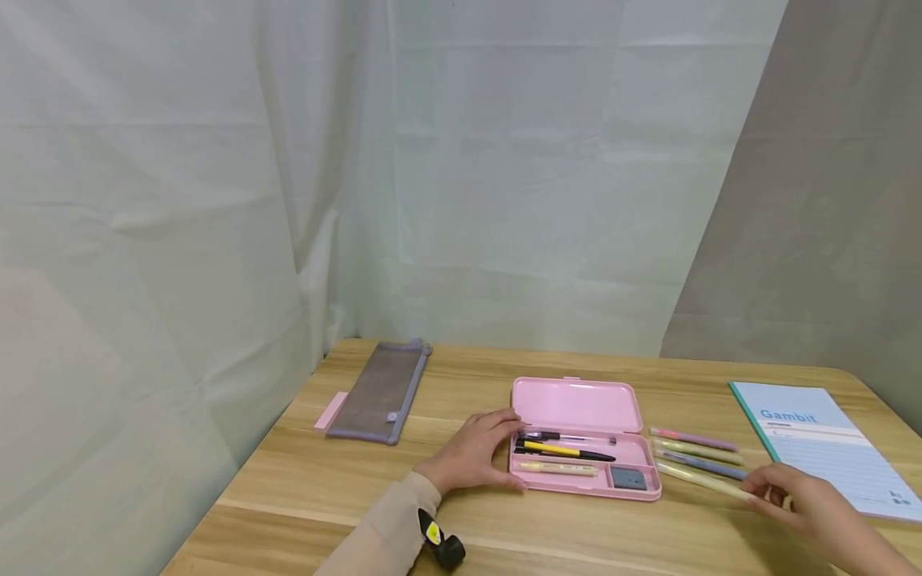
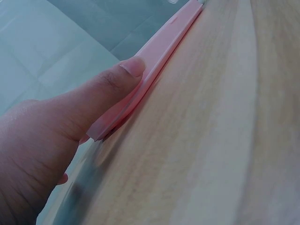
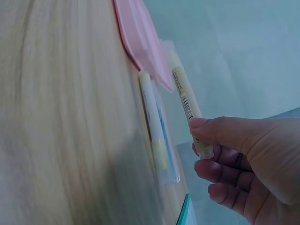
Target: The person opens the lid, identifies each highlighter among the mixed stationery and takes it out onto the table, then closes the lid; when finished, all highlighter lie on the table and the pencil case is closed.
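Showing pen [image 3: 186, 89] barcode [image 3: 187, 108]: right wrist only

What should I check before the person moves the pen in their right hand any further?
1. Pencil case open: ok; its lid is folded back.
2. Case steadied: ok; the left hand holds its left end.
3. Pen gripped: ok; the right hand pinches the cream pen near one end.
4. Pen off the table: ok; the right wrist view shows it lifted.
5. Compartments empty: not ok; pens lie in both long ones, including a yellow-and-black pen, and a grey block sits in the small one.
6. Enough room for this pen: cannot tell; bare space shows, but the fit is unproven.
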The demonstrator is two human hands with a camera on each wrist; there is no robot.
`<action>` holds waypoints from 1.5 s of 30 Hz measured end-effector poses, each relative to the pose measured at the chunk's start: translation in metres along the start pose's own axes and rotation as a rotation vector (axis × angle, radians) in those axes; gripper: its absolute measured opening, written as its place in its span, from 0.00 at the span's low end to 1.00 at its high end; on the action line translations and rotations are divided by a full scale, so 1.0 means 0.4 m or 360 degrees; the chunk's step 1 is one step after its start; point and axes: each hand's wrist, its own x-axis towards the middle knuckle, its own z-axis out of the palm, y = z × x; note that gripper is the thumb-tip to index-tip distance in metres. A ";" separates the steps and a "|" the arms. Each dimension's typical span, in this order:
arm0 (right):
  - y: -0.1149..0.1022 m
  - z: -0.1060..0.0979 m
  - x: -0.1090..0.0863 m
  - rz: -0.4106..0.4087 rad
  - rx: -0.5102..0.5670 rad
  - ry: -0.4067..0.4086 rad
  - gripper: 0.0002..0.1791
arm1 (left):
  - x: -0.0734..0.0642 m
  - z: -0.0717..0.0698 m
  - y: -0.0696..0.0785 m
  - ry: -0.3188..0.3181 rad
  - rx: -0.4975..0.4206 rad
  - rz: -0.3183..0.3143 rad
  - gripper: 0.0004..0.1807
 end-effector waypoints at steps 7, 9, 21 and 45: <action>0.017 0.003 -0.012 0.0031 -0.0002 0.0016 0.09 | 0.000 0.000 -0.001 -0.0003 -0.0009 -0.0010 0.50; 0.020 0.006 -0.017 0.0070 0.0027 0.0001 0.10 | -0.001 0.001 -0.001 -0.0001 -0.0009 -0.0011 0.51; 0.028 0.028 -0.022 0.0120 0.0021 -0.0030 0.09 | -0.003 -0.002 0.002 0.0006 -0.0036 -0.0009 0.50; 0.031 0.031 -0.012 0.0253 0.0047 -0.0360 0.04 | -0.002 -0.004 0.001 0.0002 -0.0017 0.0002 0.50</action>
